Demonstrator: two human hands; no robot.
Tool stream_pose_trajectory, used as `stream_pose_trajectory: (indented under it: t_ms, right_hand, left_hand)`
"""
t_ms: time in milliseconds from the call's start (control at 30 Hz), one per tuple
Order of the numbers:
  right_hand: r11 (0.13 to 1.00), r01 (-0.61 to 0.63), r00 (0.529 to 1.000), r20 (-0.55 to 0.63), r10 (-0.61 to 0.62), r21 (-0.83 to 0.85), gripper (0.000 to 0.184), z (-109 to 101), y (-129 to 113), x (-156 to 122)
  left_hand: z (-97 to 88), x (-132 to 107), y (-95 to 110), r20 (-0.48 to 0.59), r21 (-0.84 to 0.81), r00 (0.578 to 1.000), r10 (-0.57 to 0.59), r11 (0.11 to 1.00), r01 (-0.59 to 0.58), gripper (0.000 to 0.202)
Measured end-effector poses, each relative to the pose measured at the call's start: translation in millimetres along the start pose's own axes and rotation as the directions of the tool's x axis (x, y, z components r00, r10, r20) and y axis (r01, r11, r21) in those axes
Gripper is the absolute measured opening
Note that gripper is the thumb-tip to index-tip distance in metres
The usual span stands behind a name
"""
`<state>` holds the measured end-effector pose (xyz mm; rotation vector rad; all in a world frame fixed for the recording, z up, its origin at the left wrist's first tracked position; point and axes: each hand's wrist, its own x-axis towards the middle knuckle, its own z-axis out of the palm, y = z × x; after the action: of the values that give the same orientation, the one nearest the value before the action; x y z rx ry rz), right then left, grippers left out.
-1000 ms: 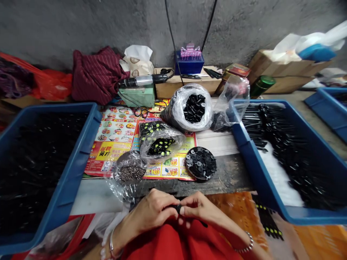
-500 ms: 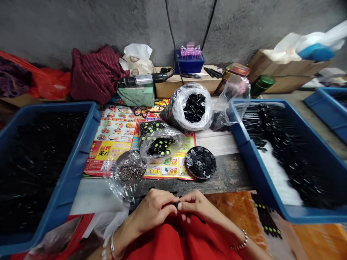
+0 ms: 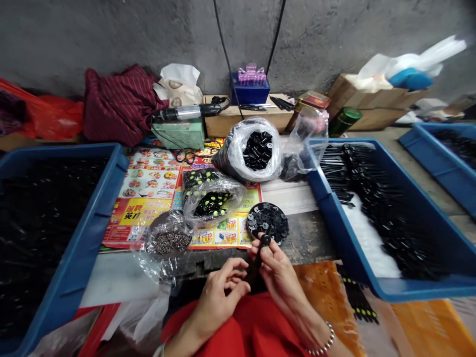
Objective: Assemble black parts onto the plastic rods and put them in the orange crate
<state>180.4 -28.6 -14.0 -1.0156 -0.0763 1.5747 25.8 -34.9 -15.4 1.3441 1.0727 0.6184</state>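
My right hand (image 3: 277, 272) grips a slim black plastic piece (image 3: 258, 260) with a rounded head, held tilted upward between thumb and fingers. My left hand (image 3: 219, 292) sits just below, its curled fingers close to the piece's lower end. Right in front of the fingertips lies a round dark dish (image 3: 268, 223) heaped with small black and grey parts. To the left, a clear bag of small screws (image 3: 168, 243) rests at the table's edge. Red cloth (image 3: 253, 327) covers my lap beneath both hands.
Blue crates of black parts stand left (image 3: 63, 238) and right (image 3: 372, 218), and another sits farther right (image 3: 442, 158). Clear bags of black pieces (image 3: 253, 151) and dotted parts (image 3: 211, 201) rest on a printed flyer (image 3: 145, 198). A green device (image 3: 178, 134) stands behind them against a concrete wall.
Both hands have separated and risen toward the round dish. The black piece, earlier pinched low between them, now stands tilted up in my right hand. The view has shifted slightly.
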Motion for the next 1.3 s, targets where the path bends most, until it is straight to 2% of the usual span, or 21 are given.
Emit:
stream_pose_trajectory:
  t_ms: [67, 167, 300, 400, 600, 733, 867, 1000, 1133, 1233, 1300]
  right_hand:
    - [0.999, 0.027, 1.0, -0.01, -0.027, 0.025, 0.043, 1.0, 0.3, -0.3]
    - [0.998, 0.033, 0.999, -0.01, -0.032, 0.056, 0.045, 3.2, 2.2, -1.9]
    - [0.994, 0.044, 0.999, -0.007, -0.043, 0.097, 0.048, 5.2, 5.7, -4.0]
    - [0.989, 0.063, 0.997, -0.042, -0.058, 0.131, 0.05, 6.0, 8.3, -4.1]
    - [0.992, 0.074, 0.994, -0.089, -0.065, 0.1, 0.055, 7.5, 12.9, -3.8]
    - [0.994, 0.082, 0.99, -0.122, -0.072, 0.077, 0.056, 8.7, 14.4, -4.1]
    - [0.993, 0.059, 0.993, -0.111, -0.047, 0.102, 0.056, 10.5, 13.5, -4.2]
    - [0.99, 0.041, 0.995, -0.091, -0.029, 0.137, 0.055, 12.9, 11.9, -4.4]
    - [0.99, 0.034, 0.997, -0.076, -0.023, 0.139, 0.053, 13.9, 13.1, -4.6]
    - [0.994, 0.006, 0.999, -0.045, -0.002, 0.107, 0.045, 12.9, 14.1, -3.8]
    - [0.997, -0.036, 0.999, -0.021, 0.037, 0.069, 0.041, 11.3, 13.2, -2.5]
  left_hand:
    - [3.3, -1.0, -1.2, -0.047, 0.091, 0.994, 0.095, 0.992, -0.09, 0.026]
    - [4.8, -1.8, -4.2, -0.105, 0.229, 0.965, 0.242, 0.95, -0.213, 0.032]
    - [5.9, -4.7, -8.5, -0.181, 0.346, 0.909, 0.376, 0.889, -0.299, 0.023]
    - [7.5, -7.1, -10.1, -0.214, 0.388, 0.875, 0.434, 0.86, -0.332, 0.019]
    - [9.3, -9.2, -11.9, -0.225, 0.411, 0.854, 0.47, 0.84, -0.354, 0.021]
    - [9.6, -9.7, -14.2, -0.242, 0.411, 0.868, 0.434, 0.856, -0.314, 0.022]
    - [8.8, -10.5, -15.2, -0.242, 0.335, 0.904, 0.353, 0.905, -0.263, 0.024]
    - [6.4, -10.2, -16.6, -0.227, 0.172, 0.945, 0.234, 0.965, -0.197, 0.021]
    - [7.1, -6.9, -16.9, -0.188, -0.071, 0.982, 0.031, 0.996, -0.045, 0.025]
    - [7.6, -2.9, -14.1, -0.163, -0.252, 0.98, -0.119, 0.965, 0.075, 0.031]
    - [4.7, -0.1, -11.7, -0.163, -0.306, 0.973, -0.165, 0.946, 0.109, 0.033]
